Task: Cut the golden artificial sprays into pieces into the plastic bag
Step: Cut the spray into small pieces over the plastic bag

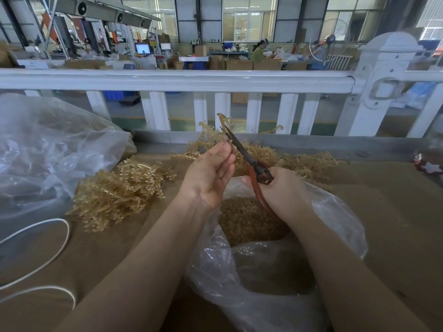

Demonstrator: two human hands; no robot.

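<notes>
At centre frame the left hand (211, 171) is raised above the bench (395, 212), fingers curled, thumb and fingertips pinching a golden spray (213, 133) near its lower stem. The spray's fronds stand upward from the pinch towards the white railing (177, 80).

Just right of centre, the right hand (282, 190) is closed round the red handles of a pair of scissors (244, 154). The dark blades point up and to the left. Their tips lie at the spray, just above the left thumb. The blades appear close together; whether they are fully closed cannot be told.

Directly below both hands, at lower centre, lies an open clear plastic bag (335, 212). Cut golden pieces (244, 219) fill its visible interior. The lower scissor handle hangs over the bag mouth.

At centre left a loose heap of uncut sprays (119, 190) rests on the brown bench surface. A second spread of sprays (299, 161) lies behind the hands, along the far edge of the bench, right of centre.

At upper left a large crumpled clear bag (48, 149) sits on the bench, touching the left heap. At lower left a white cord (48, 250) loops across the surface. At the right edge lies a small red-and-white item (429, 165), not identifiable.
</notes>
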